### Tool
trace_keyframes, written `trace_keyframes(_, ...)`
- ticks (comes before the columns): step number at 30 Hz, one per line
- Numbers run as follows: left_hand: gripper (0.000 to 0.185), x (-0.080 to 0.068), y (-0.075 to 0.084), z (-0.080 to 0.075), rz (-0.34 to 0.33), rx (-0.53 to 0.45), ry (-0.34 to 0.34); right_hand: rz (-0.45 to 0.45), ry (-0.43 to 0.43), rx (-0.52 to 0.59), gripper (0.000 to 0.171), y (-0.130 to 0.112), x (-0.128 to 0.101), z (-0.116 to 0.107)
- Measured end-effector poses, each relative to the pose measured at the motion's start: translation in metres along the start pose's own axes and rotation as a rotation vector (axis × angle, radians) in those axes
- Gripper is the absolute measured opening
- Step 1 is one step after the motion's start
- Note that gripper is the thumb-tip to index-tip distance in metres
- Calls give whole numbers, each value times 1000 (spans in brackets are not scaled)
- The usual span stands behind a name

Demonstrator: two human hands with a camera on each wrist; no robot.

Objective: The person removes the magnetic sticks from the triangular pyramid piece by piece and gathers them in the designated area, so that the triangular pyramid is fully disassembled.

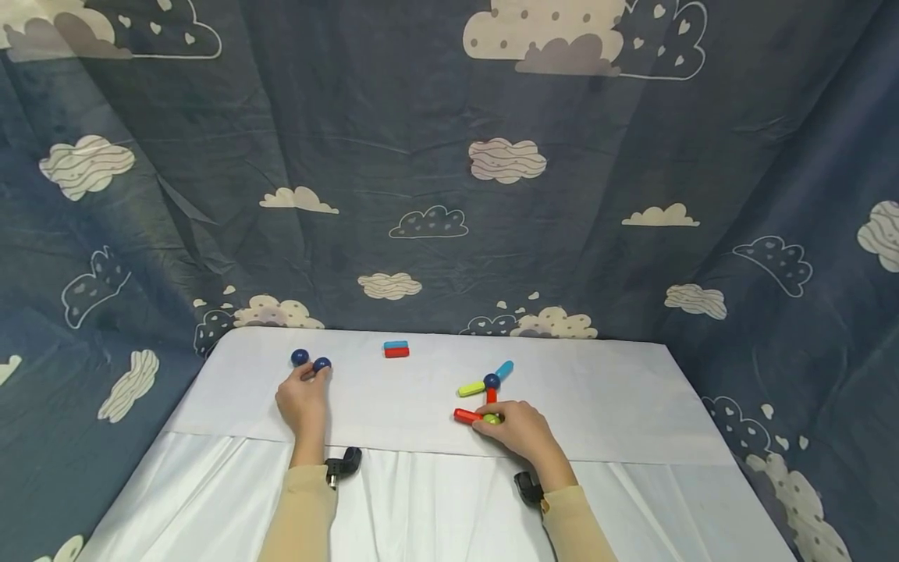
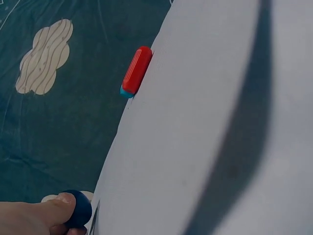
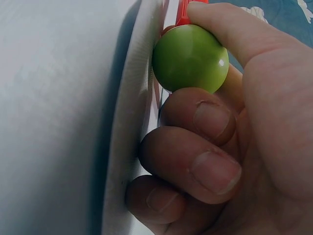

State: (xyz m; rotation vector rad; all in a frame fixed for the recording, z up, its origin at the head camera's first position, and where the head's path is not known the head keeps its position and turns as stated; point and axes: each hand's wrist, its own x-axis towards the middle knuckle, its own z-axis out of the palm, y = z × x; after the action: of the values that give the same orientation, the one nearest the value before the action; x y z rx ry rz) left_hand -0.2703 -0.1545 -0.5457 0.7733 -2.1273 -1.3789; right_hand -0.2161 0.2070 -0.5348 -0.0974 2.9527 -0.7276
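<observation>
My left hand (image 1: 303, 400) pinches a dark blue ball (image 1: 321, 364) between thumb and fingers; the same ball (image 2: 80, 209) shows in the left wrist view. Just left of it lies a second dark blue ball (image 1: 300, 357). My right hand (image 1: 525, 429) holds a green ball (image 3: 190, 58), its other fingers curled beneath, thumb against a red stick (image 1: 467, 416) at the ball's side. Beyond this hand, another dark blue ball (image 1: 492, 381) has a light blue stick (image 1: 505, 369), a yellow-green stick (image 1: 471, 389) and a red stick (image 1: 492, 396) around it, the last one reaching toward the green ball.
A light blue stick (image 1: 396, 344) and a red stick (image 1: 396, 353) lie side by side near the back of the white table (image 1: 597, 406). Behind the table hangs a dark cloud-patterned cloth (image 1: 393, 125).
</observation>
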Motion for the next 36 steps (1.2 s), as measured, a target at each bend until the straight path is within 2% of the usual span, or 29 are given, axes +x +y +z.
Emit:
trace_keyframes(6,36,0,-2,3,45,62,35,6,1,6,35,0,0,0)
trace_keyframes(12,36,2,-2,7,45,112,81,5,-5,4,35,-2,-2,0)
trace_keyframes(18,30,3,-2,9,51,78,112,-2,2,-2,34,-1,-2,0)
trace_keyframes(24,31,4,0,7,39,97,104,0,6,-1,34,-1,-2,0)
trace_keyframes(31,33,7,4,4,9,179,84,1,4,6,34,-1,-2,1)
trace_keyframes(36,31,10,3,3,12,198,84,17,-4,16,34,-1,-1,1)
